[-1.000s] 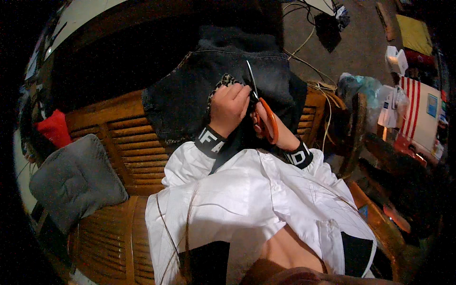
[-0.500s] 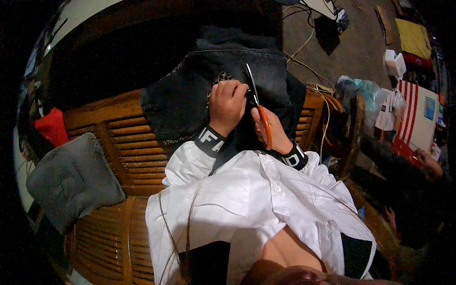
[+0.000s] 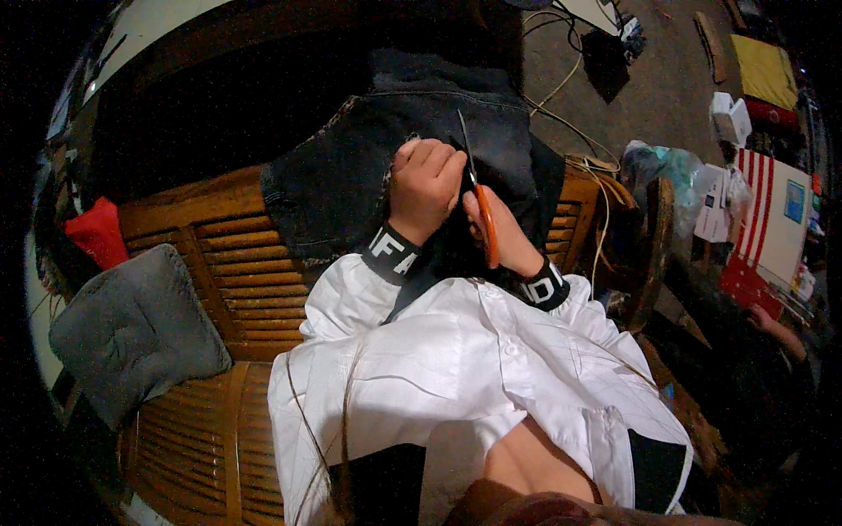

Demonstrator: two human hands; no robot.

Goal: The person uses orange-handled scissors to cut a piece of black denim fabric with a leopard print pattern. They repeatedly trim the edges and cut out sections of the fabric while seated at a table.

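Dark denim fabric (image 3: 324, 197) is spread across my lap and over the bench edge, with a frayed edge on its left part. My left hand (image 3: 425, 188) is closed over the middle of it, fingers curled; a bit of cloth peeks out at the knuckles, mostly hidden. Close by on the right, my right hand (image 3: 504, 230) grips a pair of orange-handled scissors (image 3: 488, 226). Their metal blades point away from me, just right of my left fingers, and look closed or nearly so.
I sit on a slatted wooden bench (image 3: 254, 272). To the left are a grey cushion (image 3: 136, 329) and a red cloth (image 3: 98, 232). Cables (image 3: 570, 131) trail over the floor at right, near plastic bags (image 3: 662, 171) and boxes (image 3: 715, 206). Another person's hand (image 3: 776, 329) shows far right.
My left hand has shifted slightly right and covers more of the patterned cloth scrap. The scissors have turned a little more upright. At far right, the other person's hand has moved.
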